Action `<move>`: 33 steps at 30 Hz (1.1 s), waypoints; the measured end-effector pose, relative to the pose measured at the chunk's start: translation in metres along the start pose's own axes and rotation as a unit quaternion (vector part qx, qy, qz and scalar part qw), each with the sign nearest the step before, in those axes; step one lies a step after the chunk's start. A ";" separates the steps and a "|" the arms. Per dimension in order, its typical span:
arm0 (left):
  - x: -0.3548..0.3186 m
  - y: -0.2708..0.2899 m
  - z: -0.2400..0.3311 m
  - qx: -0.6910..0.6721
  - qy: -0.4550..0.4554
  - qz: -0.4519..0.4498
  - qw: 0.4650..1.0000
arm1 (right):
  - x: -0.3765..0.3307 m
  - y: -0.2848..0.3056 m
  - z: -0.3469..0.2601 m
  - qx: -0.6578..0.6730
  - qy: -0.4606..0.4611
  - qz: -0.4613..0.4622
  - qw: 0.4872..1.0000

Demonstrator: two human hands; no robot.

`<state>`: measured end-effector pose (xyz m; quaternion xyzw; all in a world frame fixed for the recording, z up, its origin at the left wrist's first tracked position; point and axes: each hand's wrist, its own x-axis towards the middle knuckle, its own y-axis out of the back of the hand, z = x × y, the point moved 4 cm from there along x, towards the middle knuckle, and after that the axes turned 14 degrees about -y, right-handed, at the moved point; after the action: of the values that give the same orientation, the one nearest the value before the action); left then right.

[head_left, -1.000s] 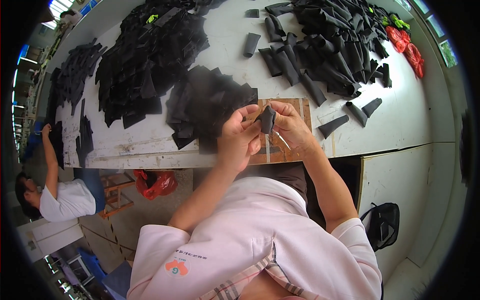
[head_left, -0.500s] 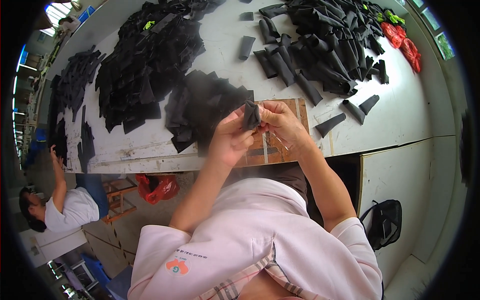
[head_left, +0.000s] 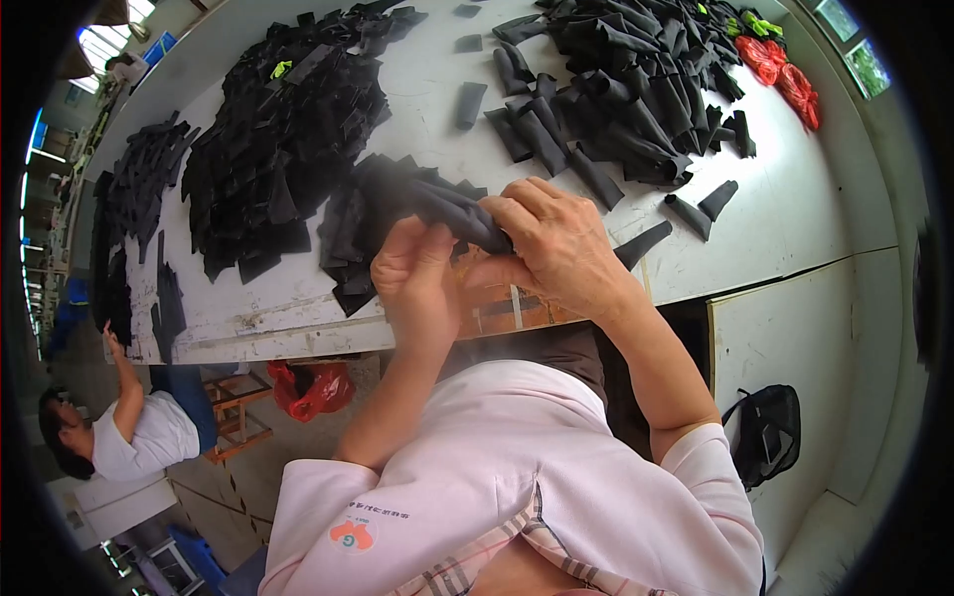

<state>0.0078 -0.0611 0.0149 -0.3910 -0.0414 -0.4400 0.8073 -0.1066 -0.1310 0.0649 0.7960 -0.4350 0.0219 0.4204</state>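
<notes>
Black fabric piece [head_left: 459,217] pinched between both hands: left hand [head_left: 419,283] fingers closed underneath, right hand [head_left: 556,246] fingers curled over top.

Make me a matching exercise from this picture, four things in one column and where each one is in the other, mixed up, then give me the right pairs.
Things:
1. dark strip
2. red bag
3. black backpack
4. wooden board

Places:
A. on the floor by the white panel, right side
B. on the table edge, under the hands
C. between the left hand and right hand
D. below the table, next to a wooden stool

Pairs: 1-C, 2-D, 3-A, 4-B
</notes>
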 end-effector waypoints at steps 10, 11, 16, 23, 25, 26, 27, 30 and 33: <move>-0.003 -0.005 -0.022 0.020 0.157 -0.070 0.985 | -0.028 -0.041 0.046 -0.061 -0.071 -0.100 0.991; 0.003 -0.010 -0.022 -0.002 0.179 -0.102 0.979 | -0.026 -0.039 0.045 -0.047 -0.073 -0.114 0.990; 0.010 -0.026 -0.028 0.336 0.061 -0.291 0.894 | -0.041 -0.055 0.066 0.156 -0.135 -0.073 0.976; 0.008 -0.034 -0.012 0.237 0.014 -0.212 0.948 | -0.040 -0.052 0.063 0.047 -0.141 -0.130 0.980; 0.008 -0.030 -0.007 0.179 0.047 -0.183 0.966 | -0.038 -0.050 0.060 0.049 -0.139 -0.122 0.982; 0.008 -0.028 -0.007 0.120 0.080 -0.152 0.978 | -0.037 -0.048 0.058 0.050 -0.136 -0.113 0.983; 0.010 -0.027 -0.006 0.121 0.081 -0.150 0.978 | -0.035 -0.046 0.054 0.050 -0.136 -0.115 0.983; 0.013 -0.029 -0.001 0.155 0.041 -0.210 0.965 | -0.033 -0.037 0.045 -0.022 -0.051 -0.007 0.998; 0.015 -0.023 -0.002 0.216 -0.012 -0.233 0.948 | -0.039 -0.050 0.057 0.021 -0.056 -0.080 0.995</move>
<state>-0.0009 -0.0796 0.0333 -0.1919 -0.2347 -0.5915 0.7472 -0.1137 -0.1305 -0.0196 0.8369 -0.3919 -0.0476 0.3790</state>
